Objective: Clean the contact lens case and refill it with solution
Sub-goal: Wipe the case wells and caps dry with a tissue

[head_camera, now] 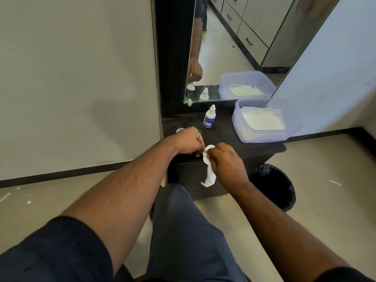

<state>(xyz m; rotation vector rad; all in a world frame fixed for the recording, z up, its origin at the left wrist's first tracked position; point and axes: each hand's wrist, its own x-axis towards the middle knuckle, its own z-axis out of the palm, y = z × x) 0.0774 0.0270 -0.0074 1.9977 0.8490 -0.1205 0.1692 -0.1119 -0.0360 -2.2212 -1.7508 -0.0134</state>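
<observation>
The person sits at a low black counter (pixel 240 139) and holds the white contact lens case (pixel 208 152) over its front edge, between both hands. The left hand (pixel 188 142) has its fingers curled round the case from nine o'clock, and the right hand (pixel 225 159) pinches a white tissue (pixel 209 178) against it from three o'clock, the loose end of the tissue hanging down past the counter's front face. I judge the cleaning step to be under way: both caps look to be off, a pale one (pixel 180 130) and a green one (pixel 199 131) lying on the counter just behind the left hand, at about eleven o'clock from the case. Whether the wells are dry yet I cannot tell, since the fingers cover them. Refilling seems not yet begun, for the small solution bottle (pixel 210 117) stands upright with its cap on at twelve o'clock, near the mirror (pixel 234 47). A clear plastic box (pixel 266 121) of tissues fills the counter at two o'clock, close to the right-hand edge. Open counter lies between the bottle and the hands, enough to set the case down. A black-lined bin (pixel 274 186) stands on the floor at four o'clock, just beside the counter, handy for the tissue.
</observation>
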